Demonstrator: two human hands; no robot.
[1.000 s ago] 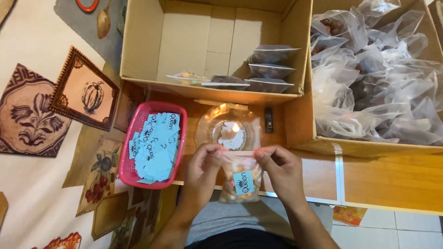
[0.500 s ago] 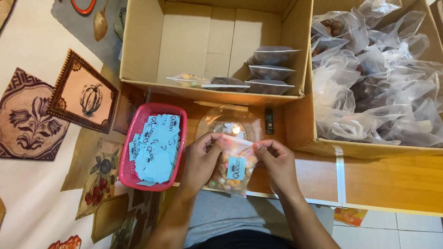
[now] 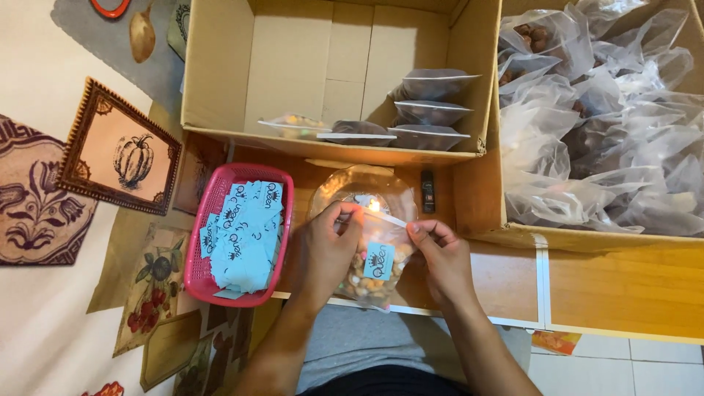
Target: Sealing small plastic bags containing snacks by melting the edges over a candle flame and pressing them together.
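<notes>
Sitting at back, right cardboard box (image 3: 513,233) stuffed with filled clear bags, left cardboard box (image 3: 220,88) holding few. Pink basket (image 3: 213,213) of blue labels. Left hand (image 3: 323,246) and right hand (image 3: 440,253) fingers pinched on snack bag (image 3: 374,275) top, above table edge.

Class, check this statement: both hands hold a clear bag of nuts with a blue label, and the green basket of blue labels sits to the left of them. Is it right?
Not quite. The basket is pink, not green, as the head view shows. The rest holds: the left hand and right hand hold the clear bag of nuts with its blue label, and the basket of blue labels sits to their left.
</notes>
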